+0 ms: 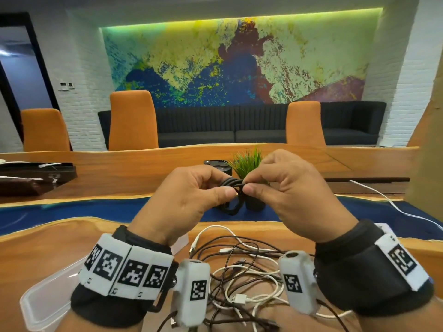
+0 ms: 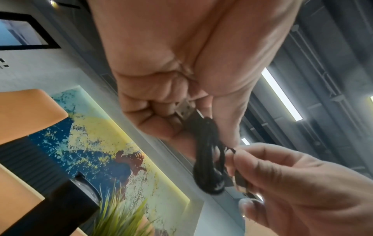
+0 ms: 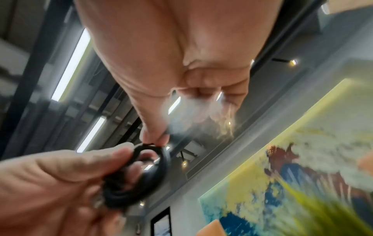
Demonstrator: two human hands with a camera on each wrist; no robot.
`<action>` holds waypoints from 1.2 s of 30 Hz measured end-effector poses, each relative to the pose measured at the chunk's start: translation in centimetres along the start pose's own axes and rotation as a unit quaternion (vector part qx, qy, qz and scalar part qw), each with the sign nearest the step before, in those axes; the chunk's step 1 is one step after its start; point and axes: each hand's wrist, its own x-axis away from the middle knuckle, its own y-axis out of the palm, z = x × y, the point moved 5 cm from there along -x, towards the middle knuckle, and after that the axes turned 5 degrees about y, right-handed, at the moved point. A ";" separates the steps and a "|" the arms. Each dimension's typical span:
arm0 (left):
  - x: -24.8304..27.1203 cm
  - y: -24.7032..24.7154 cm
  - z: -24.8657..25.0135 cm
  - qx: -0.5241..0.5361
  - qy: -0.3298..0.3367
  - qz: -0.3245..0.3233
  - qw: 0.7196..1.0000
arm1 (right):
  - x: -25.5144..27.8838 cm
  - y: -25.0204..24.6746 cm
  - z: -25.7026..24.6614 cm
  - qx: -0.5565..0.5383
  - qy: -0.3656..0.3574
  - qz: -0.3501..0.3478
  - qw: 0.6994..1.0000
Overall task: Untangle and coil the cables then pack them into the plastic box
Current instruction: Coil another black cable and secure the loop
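Both hands are raised above the table with a coiled black cable (image 1: 233,183) between them. My left hand (image 1: 223,186) grips the bundle with curled fingers; in the left wrist view the black coil (image 2: 207,153) hangs from that fist beside a metal plug (image 2: 184,111). My right hand (image 1: 250,183) pinches the cable's end between thumb and forefinger, close against the black coil (image 3: 141,177). A tangle of black and white cables (image 1: 242,267) lies on the wood under my wrists. The clear plastic box (image 1: 40,305) sits at the lower left, partly hidden by my left wrist.
A small potted plant (image 1: 248,164) and a black cylinder (image 1: 217,164) stand just behind my hands. One white cable (image 1: 388,204) trails off to the right across the blue strip (image 1: 72,212). Dark flat items (image 1: 31,178) lie at the far left; orange chairs line the far edge.
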 end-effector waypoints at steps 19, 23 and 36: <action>-0.6 1.6 -1.9 0.148 -0.009 0.022 0.989 | 0.4 2.5 1.4 -0.354 0.204 -0.046 0.912; -0.8 2.3 -1.8 0.065 0.054 0.050 0.995 | 0.4 3.1 2.0 -0.355 0.235 -0.037 0.904; -0.7 2.5 -2.2 -0.028 0.128 0.032 0.991 | 0.9 4.5 2.6 -0.493 0.292 -0.136 0.808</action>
